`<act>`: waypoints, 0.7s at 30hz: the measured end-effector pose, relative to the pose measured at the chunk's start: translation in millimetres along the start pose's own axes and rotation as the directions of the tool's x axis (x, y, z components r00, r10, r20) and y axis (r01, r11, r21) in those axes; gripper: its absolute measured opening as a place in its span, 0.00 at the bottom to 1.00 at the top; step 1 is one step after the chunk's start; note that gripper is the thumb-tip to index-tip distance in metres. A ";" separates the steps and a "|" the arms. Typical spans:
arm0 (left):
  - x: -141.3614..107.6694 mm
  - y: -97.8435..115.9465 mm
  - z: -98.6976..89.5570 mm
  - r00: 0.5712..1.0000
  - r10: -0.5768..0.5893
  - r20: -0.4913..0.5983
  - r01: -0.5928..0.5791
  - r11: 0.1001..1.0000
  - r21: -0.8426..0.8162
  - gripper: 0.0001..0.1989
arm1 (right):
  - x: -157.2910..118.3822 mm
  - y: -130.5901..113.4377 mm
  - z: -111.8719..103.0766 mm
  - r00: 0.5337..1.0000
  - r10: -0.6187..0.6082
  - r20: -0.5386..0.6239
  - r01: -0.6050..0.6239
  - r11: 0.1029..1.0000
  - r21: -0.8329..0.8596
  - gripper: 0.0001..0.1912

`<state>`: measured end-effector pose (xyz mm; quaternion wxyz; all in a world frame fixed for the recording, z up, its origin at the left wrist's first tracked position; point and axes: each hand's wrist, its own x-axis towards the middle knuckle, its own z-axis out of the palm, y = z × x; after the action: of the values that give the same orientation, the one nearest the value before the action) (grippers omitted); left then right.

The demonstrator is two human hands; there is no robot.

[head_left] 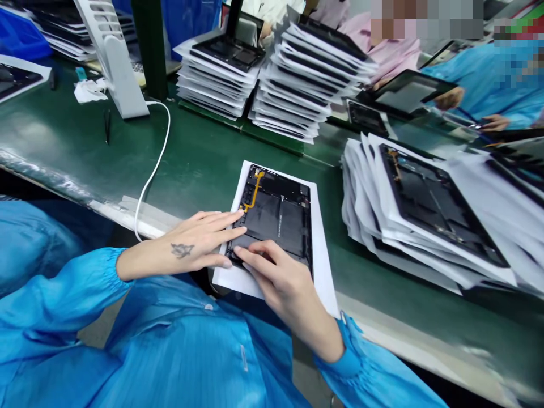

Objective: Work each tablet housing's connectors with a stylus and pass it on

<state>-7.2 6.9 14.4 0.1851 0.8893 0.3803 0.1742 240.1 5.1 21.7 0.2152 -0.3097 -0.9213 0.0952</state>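
My left hand lies flat with its fingers loosely spread, the fingertips resting on the near left edge of a tablet's open back, just beside an orange flex cable. My right hand is curved over the near edge, its fingers touching the dark casing. The tablet sits on a white sheet on a green workbench. To my right is a tall stack of tablets on paper; more stacks stand farther off, near a co-worker's hand. A white marking on the tablet is too small to read.
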 end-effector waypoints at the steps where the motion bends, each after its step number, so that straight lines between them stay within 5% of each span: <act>1: 0.5 -0.1 0.3 1.000 0.006 -0.004 -0.005 1.000 0.015 0.31 | 0.3 -1.0 2.2 1.000 -0.013 -0.019 0.013 1.000 -0.022 0.14; 15: -1.2 -4.7 9.8 0.995 0.063 -0.074 -0.056 0.995 0.087 0.30 | 7.4 -1.4 3.3 0.993 -0.115 -0.006 0.113 0.985 -0.126 0.16; 21: -0.8 -3.6 9.4 0.993 0.088 -0.082 -0.078 0.991 0.112 0.28 | 19.1 -14.1 -7.1 0.961 -0.265 0.078 0.275 0.883 -0.382 0.13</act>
<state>-5.7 6.7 4.4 0.1124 0.9047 0.3596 0.1990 222.2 5.9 38.8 0.1499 -0.2138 -0.9582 -0.1166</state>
